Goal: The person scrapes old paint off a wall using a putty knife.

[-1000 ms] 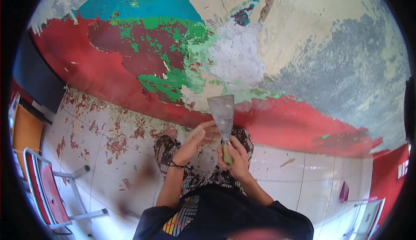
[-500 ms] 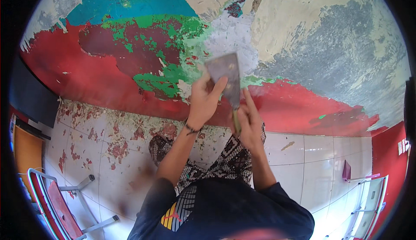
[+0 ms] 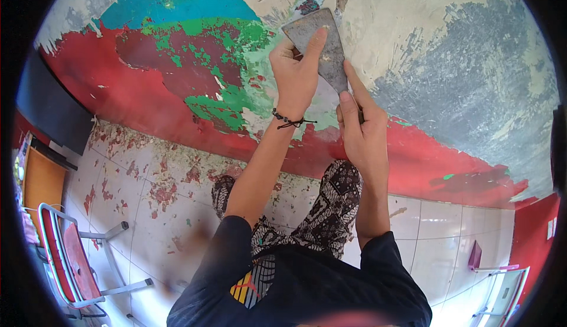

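A wide grey putty knife (image 3: 322,40) lies up against the wall, its broad edge pointing up and left. My right hand (image 3: 363,120) is wrapped round its handle, with the index finger stretched along the blade's side. Most of the handle is hidden in that hand. On the blade's left part, my left hand (image 3: 298,76) pinches the metal, thumb on the face and fingers behind. Around the blade, the wall (image 3: 413,20) shows bare cream and grey plaster, with patches of green, teal and red paint (image 3: 147,90) to the left and below.
Paint flakes (image 3: 162,194) litter the tiled floor (image 3: 437,226) along the wall's foot. A red metal-framed chair (image 3: 80,256) is at the lower left, near an orange-brown cabinet (image 3: 41,185). Another metal-framed piece of furniture (image 3: 502,291) stands at the lower right.
Both hands have moved up the wall with the putty knife, and the blade now sits higher, near the crack in the plaster. My arms are stretched further out.
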A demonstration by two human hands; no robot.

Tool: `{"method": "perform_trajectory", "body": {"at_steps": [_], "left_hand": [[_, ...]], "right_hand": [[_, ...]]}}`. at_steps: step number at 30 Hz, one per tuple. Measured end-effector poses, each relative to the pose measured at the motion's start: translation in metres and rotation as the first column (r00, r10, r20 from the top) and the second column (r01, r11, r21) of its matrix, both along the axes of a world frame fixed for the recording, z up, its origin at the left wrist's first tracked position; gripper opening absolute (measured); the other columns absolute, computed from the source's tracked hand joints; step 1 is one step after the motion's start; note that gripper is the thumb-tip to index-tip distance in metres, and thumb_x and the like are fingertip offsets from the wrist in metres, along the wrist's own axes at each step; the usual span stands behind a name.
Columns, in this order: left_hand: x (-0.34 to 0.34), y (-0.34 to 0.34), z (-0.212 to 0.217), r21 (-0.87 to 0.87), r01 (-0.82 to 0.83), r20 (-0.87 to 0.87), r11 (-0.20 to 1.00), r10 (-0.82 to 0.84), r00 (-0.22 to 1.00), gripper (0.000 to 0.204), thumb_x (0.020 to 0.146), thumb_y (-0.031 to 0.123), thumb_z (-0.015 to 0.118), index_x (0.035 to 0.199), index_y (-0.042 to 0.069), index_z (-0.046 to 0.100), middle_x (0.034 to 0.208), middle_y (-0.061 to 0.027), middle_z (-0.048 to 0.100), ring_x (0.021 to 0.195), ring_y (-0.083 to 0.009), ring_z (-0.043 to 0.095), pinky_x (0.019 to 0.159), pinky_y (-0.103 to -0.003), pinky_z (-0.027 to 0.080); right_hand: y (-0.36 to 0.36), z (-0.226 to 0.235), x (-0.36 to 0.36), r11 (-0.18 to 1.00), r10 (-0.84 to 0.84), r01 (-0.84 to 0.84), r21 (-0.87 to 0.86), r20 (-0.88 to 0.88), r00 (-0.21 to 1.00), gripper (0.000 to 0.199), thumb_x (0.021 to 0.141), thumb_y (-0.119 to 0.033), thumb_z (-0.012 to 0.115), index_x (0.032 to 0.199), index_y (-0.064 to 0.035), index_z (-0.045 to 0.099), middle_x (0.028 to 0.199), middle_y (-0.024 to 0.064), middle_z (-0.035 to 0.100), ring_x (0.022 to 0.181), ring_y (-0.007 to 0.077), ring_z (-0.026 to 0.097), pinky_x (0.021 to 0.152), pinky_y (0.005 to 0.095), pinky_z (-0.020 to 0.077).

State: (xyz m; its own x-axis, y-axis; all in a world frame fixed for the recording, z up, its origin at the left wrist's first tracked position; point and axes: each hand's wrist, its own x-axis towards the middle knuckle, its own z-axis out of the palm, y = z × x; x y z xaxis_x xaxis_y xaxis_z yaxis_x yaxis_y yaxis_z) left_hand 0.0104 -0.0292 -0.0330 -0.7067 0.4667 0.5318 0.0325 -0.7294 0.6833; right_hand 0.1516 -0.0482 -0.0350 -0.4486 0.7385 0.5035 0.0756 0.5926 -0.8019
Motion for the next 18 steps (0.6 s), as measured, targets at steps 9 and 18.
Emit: {"method": "perform_trajectory", "body": {"at_steps": [9,18], "left_hand": [[0.003,0.012,0.007,0.095,-0.005,0.050,0.995,0.000,0.999,0.023,0.087,0.022,0.069,0.077,0.002,0.061,0.068,0.0056,0.057,0.059,-0.0007,0.040,0.049,-0.020,0.031],[0.000,0.016,0.006,0.079,-0.017,0.067,0.997,0.012,0.998,0.020,0.088,0.018,0.066,0.085,-0.001,0.065,0.082,-0.0012,0.065,0.067,-0.0038,0.051,0.058,-0.021,0.040]], "right_hand": [[0.009,0.007,-0.003,0.993,-0.040,0.044,0.113,-0.039,0.998,0.040,0.091,-0.009,0.053,0.131,-0.0055,0.051,0.056,0.0131,0.043,0.052,0.0142,0.036,0.052,0.0283,0.0375],[0.015,0.004,-0.011,0.995,-0.064,0.069,0.069,-0.065,0.996,0.038,0.091,-0.010,0.055,0.129,-0.0062,0.054,0.052,0.0064,0.035,0.051,0.0086,0.031,0.048,0.0257,0.0336]]}}
